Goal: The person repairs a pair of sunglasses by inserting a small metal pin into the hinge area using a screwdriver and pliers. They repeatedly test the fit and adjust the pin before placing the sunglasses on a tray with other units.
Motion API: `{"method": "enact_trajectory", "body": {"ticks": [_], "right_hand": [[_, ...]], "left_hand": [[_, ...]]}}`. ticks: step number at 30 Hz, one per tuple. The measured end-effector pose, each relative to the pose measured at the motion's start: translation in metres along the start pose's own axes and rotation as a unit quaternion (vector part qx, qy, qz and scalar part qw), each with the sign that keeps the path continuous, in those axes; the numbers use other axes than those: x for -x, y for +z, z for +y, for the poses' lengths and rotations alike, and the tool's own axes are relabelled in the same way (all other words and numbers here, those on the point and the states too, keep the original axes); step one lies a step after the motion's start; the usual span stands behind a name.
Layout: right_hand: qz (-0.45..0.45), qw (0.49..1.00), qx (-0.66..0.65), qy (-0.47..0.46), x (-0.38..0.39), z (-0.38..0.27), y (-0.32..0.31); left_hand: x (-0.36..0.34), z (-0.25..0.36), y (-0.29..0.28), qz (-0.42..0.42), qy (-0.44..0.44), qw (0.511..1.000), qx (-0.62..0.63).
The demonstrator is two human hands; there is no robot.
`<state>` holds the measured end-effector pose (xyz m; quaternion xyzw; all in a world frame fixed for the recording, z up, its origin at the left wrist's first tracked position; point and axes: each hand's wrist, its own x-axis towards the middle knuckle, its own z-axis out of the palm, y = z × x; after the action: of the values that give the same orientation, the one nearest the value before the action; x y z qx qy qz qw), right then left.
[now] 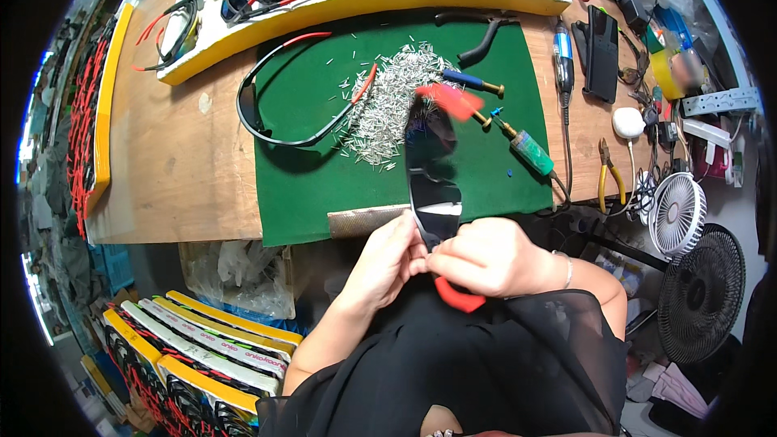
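Both forearms come up from the near edge and meet just in front of the person's chest, below the near edge of the workbench. The left hand (384,263) is bent at the wrist with its fingers curled inward, the fingertips pinching the near end of a pair of black sunglasses (430,170). The right hand (490,257) lies knuckles-up, closed in a loose fist around the same end, and a red temple tip (458,298) sticks out beneath it toward the body. A thin bracelet sits on the right wrist. The two hands touch each other at the fingertips.

The sunglasses stand upright between the hands, the dark lens rising away from them over the near part of the green mat (307,194). Their far end carries a blurred red arm (450,100) that reaches above the heap of small silver pins (396,97).

On the mat to the left lies a second black frame (279,125) with red-tipped arms, well apart from the hands. A metal file (366,220) lies along the mat's near edge, just beyond the left hand. To the right of the pin heap rest a blue-handled screwdriver (471,82) and a green-handled tool (530,151). A small white fan (677,213) stands at the bench's right end.
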<state>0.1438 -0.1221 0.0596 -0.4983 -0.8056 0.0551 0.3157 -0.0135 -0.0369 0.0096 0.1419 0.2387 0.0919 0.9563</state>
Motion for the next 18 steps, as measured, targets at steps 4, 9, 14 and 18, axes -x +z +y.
{"method": "enact_trajectory", "body": {"ticks": [4,9,14,18], "right_hand": [[0.048,0.995,0.049,-0.07,0.006,-0.001,0.025],[-0.018,0.998,0.04,-0.055,0.014,0.005,0.03],[0.004,0.998,-0.033,0.049,-0.015,0.053,-0.005],[0.026,0.952,0.236,0.194,-0.017,0.12,0.008]], "left_hand": [[-0.009,-0.005,0.01,0.081,-0.062,0.993,-0.051],[-0.014,-0.006,0.006,0.066,-0.077,0.994,-0.035],[-0.01,0.008,-0.001,0.148,-0.021,0.984,-0.092],[-0.012,0.008,0.003,0.097,-0.036,0.986,-0.13]]}}
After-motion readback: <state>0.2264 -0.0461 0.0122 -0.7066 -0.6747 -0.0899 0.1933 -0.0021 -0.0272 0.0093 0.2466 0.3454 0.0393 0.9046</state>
